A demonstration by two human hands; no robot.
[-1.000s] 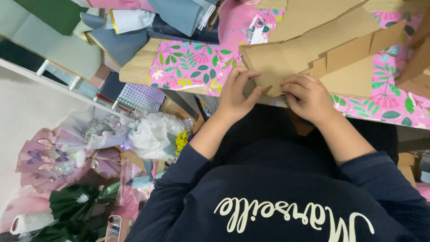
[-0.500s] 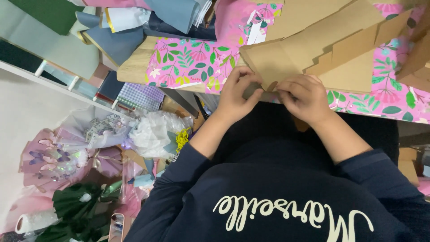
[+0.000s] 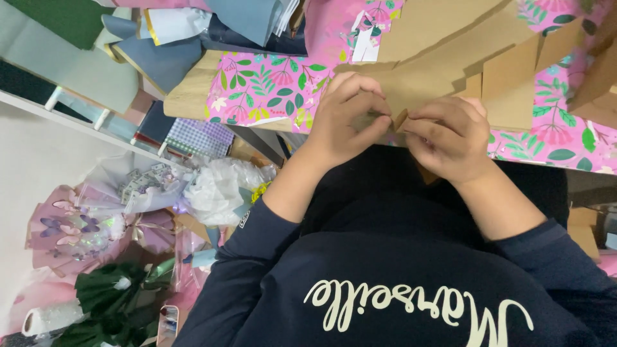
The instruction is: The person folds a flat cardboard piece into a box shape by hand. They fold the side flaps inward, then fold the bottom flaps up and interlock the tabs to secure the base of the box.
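Pink floral paper is spread across the table, patterned with green leaves and red blooms, and is largely overlaid at the right by stacked kraft sheets. A dark navy sweatshirt with cream script fills the lower frame; both sleeves are seen pushed up the forearms. To the left, below a white shelf edge, wrapped bouquets in lilac and white film are noted, with a dark green tissue bundle lower down and a white roll at the bottom corner. Blue-grey sheets and a checked lilac sheet are recorded at upper left, partly tucked under the floral paper.

A kraft piece is held at the near table edge, just in front of the chest. The left hand is curled over its left part, fingertips and thumb pressed together on a fold of the kraft; the grip is a pinch. The right hand is curled likewise, thumb and forefinger pinched on a small raised corner of the same piece. The two pinches are nearly touching at the fold. The part of the kraft piece beneath the hands is hidden.
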